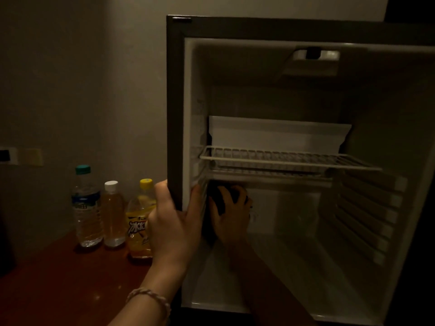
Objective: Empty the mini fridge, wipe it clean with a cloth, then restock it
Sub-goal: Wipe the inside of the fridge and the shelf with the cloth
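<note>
The mini fridge (175, 102) stands open in front of me, its white inside holding only a wire shelf (282, 158). My left hand (173, 220) grips the fridge's left front edge, thumb outside and fingers curled round the frame. My right hand (231, 217) is inside the lower compartment, holding a dark cloth (217, 196) against the left inner wall just under the shelf. Part of the cloth is hidden behind the hand.
Three bottles stand on the reddish wooden tabletop (58, 290) left of the fridge: a water bottle with a green cap (86, 208), a clear one with a white cap (114, 215), and a yellow tea bottle (140, 222). A wall lies behind them.
</note>
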